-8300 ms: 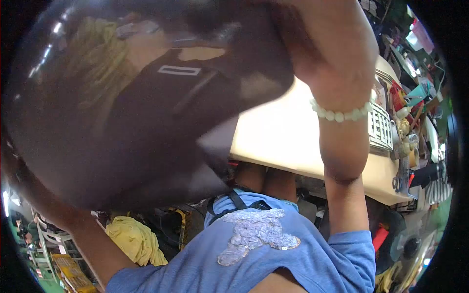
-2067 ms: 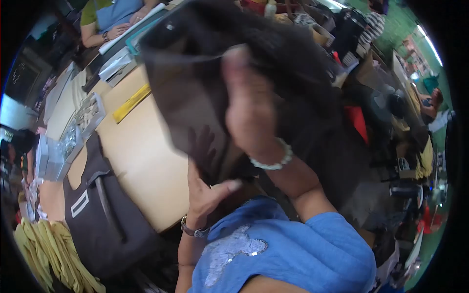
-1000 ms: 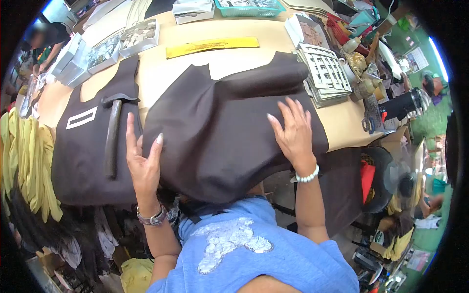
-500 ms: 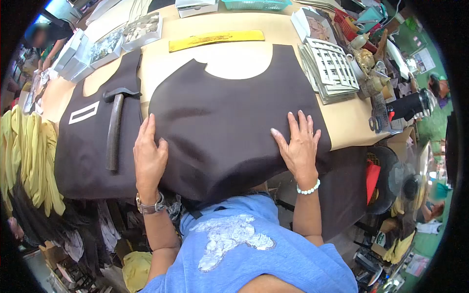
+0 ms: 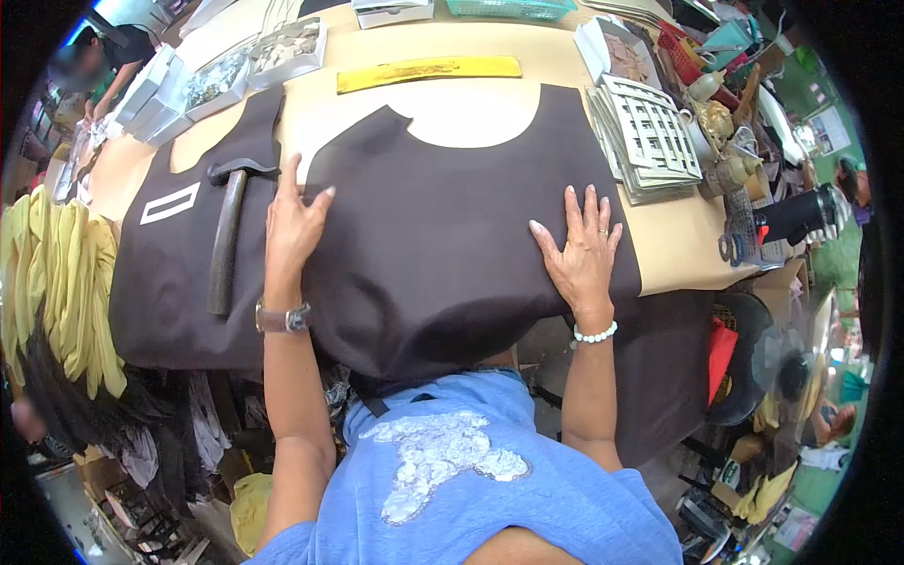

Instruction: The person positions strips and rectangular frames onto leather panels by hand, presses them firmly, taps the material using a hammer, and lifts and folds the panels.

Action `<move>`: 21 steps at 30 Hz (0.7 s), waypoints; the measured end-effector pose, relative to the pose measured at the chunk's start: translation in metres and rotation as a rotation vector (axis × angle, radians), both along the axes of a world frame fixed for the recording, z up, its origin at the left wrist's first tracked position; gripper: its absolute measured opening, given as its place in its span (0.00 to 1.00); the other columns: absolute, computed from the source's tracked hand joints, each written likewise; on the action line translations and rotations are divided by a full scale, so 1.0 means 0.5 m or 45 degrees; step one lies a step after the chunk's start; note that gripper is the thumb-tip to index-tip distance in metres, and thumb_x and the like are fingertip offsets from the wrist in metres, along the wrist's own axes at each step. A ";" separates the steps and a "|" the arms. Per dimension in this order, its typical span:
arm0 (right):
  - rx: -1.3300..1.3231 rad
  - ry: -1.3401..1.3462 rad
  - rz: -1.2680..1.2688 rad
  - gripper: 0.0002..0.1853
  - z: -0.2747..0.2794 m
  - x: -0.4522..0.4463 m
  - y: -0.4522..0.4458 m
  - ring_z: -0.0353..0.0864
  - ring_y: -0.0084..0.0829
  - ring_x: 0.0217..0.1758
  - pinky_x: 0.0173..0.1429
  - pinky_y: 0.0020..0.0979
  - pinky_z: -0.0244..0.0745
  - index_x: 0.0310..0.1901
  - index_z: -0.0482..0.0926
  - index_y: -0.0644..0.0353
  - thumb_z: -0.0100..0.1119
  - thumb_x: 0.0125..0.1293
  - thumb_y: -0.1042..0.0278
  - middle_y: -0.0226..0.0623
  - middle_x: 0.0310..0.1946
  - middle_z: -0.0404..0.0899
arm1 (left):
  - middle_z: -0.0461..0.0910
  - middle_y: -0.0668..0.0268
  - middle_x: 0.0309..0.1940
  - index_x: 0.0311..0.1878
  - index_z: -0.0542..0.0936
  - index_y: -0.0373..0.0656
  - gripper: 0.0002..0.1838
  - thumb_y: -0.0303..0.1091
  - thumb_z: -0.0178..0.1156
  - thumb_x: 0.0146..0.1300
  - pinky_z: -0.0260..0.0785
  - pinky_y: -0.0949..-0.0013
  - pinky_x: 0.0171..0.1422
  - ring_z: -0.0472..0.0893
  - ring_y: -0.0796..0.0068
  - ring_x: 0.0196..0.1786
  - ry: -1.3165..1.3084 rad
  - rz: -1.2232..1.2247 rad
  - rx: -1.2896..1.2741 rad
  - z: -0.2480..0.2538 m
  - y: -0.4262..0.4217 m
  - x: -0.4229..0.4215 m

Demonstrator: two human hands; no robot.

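A large dark brown cut fabric piece (image 5: 443, 226) with a curved neckline is spread over the table's front and hangs past its edge. My right hand (image 5: 581, 259) lies flat on its right part, fingers spread. At its left edge is my left hand (image 5: 294, 226), thumb and forefinger apart and nothing held; whether it touches the cloth I cannot tell. Left of that hand, a hammer (image 5: 225, 245) rests on a second dark fabric piece (image 5: 169, 292). A white rectangular frame (image 5: 169, 203) lies on that piece too.
A yellow strip (image 5: 428, 72) lies beyond the fabric on the table (image 5: 683, 250). White boxes (image 5: 287, 52) of small parts stand at the back left. Stacked slotted templates (image 5: 650, 132) and scissors (image 5: 727, 248) are on the right. Yellow cloths (image 5: 56, 282) hang at left; a person (image 5: 104, 71) is behind.
My left hand has moved up along the fabric's edge, its thumb and forefinger now wider apart. My right hand stays flat, slightly higher on the cloth. The whole view has shifted slightly.
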State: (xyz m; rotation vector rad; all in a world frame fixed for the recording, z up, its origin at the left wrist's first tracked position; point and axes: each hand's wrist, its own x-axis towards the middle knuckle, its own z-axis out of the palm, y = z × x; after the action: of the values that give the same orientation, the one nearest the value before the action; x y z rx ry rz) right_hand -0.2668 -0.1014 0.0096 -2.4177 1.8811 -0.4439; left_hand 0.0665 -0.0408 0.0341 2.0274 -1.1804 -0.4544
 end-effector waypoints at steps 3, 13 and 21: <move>-0.004 0.000 0.003 0.39 -0.001 0.000 0.000 0.48 0.55 0.73 0.71 0.60 0.41 0.67 0.62 0.58 0.50 0.62 0.37 0.54 0.69 0.54 | 0.73 0.49 0.59 0.66 0.67 0.44 0.32 0.29 0.60 0.54 0.64 0.61 0.64 0.72 0.56 0.62 -0.031 -0.257 -0.242 0.013 -0.042 0.008; -0.003 -0.035 0.040 0.39 -0.001 -0.002 -0.004 0.48 0.55 0.73 0.71 0.60 0.42 0.66 0.63 0.59 0.51 0.61 0.37 0.54 0.69 0.54 | 0.65 0.49 0.65 0.65 0.66 0.38 0.33 0.20 0.50 0.51 0.58 0.66 0.69 0.68 0.58 0.65 -0.374 -0.374 -0.095 0.097 -0.090 0.042; 0.059 -0.030 0.091 0.41 0.009 -0.006 -0.019 0.47 0.56 0.73 0.71 0.60 0.40 0.67 0.61 0.59 0.52 0.61 0.36 0.55 0.70 0.52 | 0.51 0.48 0.71 0.70 0.59 0.42 0.40 0.52 0.58 0.60 0.46 0.51 0.73 0.51 0.46 0.73 -0.927 -0.380 0.015 0.083 0.037 -0.146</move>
State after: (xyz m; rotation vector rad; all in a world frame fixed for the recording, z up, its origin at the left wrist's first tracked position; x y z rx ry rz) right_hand -0.2696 -0.1108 0.0139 -2.4303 1.7686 -0.4183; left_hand -0.0065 -0.0224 0.0757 2.0929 -1.9248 0.1737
